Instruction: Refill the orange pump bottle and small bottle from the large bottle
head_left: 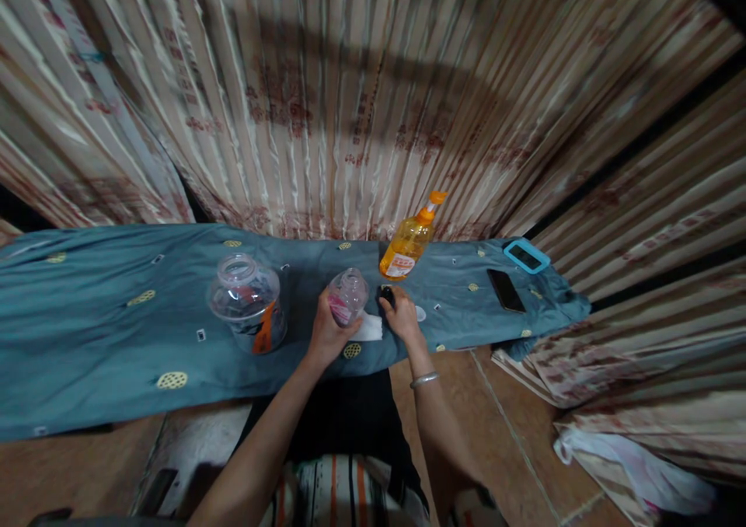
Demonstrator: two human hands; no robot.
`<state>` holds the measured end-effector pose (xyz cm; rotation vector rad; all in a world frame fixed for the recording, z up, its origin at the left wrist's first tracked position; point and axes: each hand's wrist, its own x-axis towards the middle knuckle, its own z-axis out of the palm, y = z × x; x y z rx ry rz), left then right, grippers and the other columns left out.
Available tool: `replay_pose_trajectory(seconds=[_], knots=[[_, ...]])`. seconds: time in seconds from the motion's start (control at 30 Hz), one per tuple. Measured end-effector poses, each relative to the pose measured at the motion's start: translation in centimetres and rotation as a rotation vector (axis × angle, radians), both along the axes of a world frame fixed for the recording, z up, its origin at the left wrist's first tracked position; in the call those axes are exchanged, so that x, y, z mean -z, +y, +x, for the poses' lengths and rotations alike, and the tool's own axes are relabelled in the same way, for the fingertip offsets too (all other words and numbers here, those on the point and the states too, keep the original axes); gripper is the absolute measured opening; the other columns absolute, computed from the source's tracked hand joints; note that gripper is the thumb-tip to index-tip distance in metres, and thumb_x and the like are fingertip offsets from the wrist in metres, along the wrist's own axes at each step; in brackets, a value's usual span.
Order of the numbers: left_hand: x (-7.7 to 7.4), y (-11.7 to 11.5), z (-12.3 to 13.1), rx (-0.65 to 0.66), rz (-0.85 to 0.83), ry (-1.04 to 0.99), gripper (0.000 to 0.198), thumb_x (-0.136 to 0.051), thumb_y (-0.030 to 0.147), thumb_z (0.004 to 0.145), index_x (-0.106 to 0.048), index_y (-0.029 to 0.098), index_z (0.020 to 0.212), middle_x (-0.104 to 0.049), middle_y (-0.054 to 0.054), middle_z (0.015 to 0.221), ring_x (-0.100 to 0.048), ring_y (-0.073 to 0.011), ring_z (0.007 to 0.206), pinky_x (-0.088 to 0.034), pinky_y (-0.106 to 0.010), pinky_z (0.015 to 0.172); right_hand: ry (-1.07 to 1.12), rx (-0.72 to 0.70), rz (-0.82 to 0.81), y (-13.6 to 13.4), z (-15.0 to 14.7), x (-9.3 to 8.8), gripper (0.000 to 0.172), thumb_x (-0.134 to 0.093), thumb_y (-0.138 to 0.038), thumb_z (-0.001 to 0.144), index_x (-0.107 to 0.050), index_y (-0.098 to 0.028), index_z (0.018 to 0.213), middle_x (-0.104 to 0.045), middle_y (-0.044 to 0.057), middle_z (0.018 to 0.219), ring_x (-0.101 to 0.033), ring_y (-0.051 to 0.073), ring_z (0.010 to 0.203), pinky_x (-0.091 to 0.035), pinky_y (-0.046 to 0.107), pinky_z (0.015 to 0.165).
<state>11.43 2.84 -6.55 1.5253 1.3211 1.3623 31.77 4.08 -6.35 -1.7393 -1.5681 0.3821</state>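
Observation:
My left hand [333, 326] is wrapped around a clear plastic bottle [351, 290] with a pink label. The bottle's mouth is uncapped and points up and away from me. Just to its right, my right hand [402, 314] grips a small black object [385, 294] between thumb and fingers, low over the cloth; its exact kind is not clear. A piece of white paper [369, 328] lies beside the bottle, partly under my left hand. Past my right hand's fingers a small white round piece [420, 313] rests on the cloth.
A large clear plastic jar [248, 309] with an orange label stands at the left. Behind my hands is a pump bottle of orange liquid [408, 247]. A phone [506, 291] and a blue-framed device [526, 256] lie right on the teal tablecloth [116, 340]. Curtains [350, 107] hang behind.

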Motion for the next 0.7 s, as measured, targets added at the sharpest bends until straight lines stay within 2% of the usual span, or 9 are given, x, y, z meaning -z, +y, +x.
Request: replay_pose_trajectory(seconds=[0.1,0.2,0.33,0.43,0.57,0.63,0.7], knots=[[-0.2,-0.1,-0.2,0.017,-0.030,0.022,0.087,-0.091,0.031,0.059,-0.049,0.020,0.134,-0.066,-0.015,0.135,-0.065,-0.0341,0.130,-0.052,-0.051,0.112,-0.072,-0.015,-0.026,-0.2,-0.4,1.4,0.036,-0.074,-0.013,0.093,-0.067,-0.013,0.128,-0.068,0.013,0.137,-0.062,0.031,0.134,-0.048,0.058,0.116],[-0.3,-0.2,-0.3,0.026,-0.023,0.022,0.105,-0.094,0.033,0.057,-0.041,0.021,0.146,-0.059,-0.019,0.148,-0.059,-0.0364,0.140,-0.048,-0.054,0.118,-0.104,-0.021,-0.029,-0.4,-0.3,1.9,0.041,-0.074,-0.015,0.093,-0.065,-0.014,0.133,-0.067,0.015,0.140,-0.061,0.032,0.136,-0.048,0.058,0.116],[-0.6,-0.3,-0.5,0.039,-0.021,0.020,0.127,-0.097,0.035,0.054,-0.026,0.021,0.158,-0.049,-0.023,0.159,-0.050,-0.0379,0.149,-0.043,-0.054,0.123,-0.105,-0.007,-0.001,-1.0,-0.1,1.7,0.044,-0.073,-0.019,0.094,-0.062,-0.013,0.137,-0.067,0.016,0.139,-0.062,0.033,0.134,-0.048,0.059,0.116],[-0.9,-0.3,-0.5,0.060,-0.021,0.011,0.136,-0.098,0.035,0.053,-0.018,0.020,0.162,-0.044,-0.025,0.163,-0.047,-0.0376,0.152,-0.041,-0.053,0.125,-0.088,0.015,0.036,-1.9,-0.1,0.9,0.045,-0.070,-0.021,0.096,-0.061,-0.011,0.139,-0.067,0.018,0.140,-0.062,0.033,0.135,-0.046,0.059,0.117],[-1.1,-1.2,-0.8,0.085,0.035,0.009,0.135,-0.098,0.036,0.056,-0.016,0.024,0.163,-0.040,-0.024,0.166,-0.042,-0.0369,0.156,-0.036,-0.055,0.127,-0.039,0.038,0.097,-3.6,-0.8,-1.1,0.050,-0.061,-0.029,0.097,-0.057,-0.006,0.141,-0.066,0.023,0.143,-0.061,0.033,0.137,-0.043,0.058,0.120],[-1.0,-2.6,-1.6,0.079,0.062,0.035,0.128,-0.097,0.038,0.060,-0.020,0.024,0.162,-0.040,-0.024,0.166,-0.041,-0.0375,0.156,-0.035,-0.057,0.128,0.000,0.049,0.122,-4.6,-1.3,-2.3,0.055,-0.055,-0.036,0.098,-0.057,-0.003,0.142,-0.065,0.026,0.144,-0.061,0.035,0.137,-0.043,0.060,0.120],[-0.8,-4.9,-3.1,0.053,0.077,0.076,0.114,-0.094,0.040,0.066,-0.029,0.025,0.158,-0.045,-0.022,0.163,-0.044,-0.0375,0.154,-0.038,-0.058,0.126,0.048,0.063,0.131,-5.7,-1.8,-3.2,0.062,-0.050,-0.044,0.097,-0.057,-0.002,0.142,-0.064,0.028,0.144,-0.062,0.038,0.136,-0.046,0.061,0.117]])
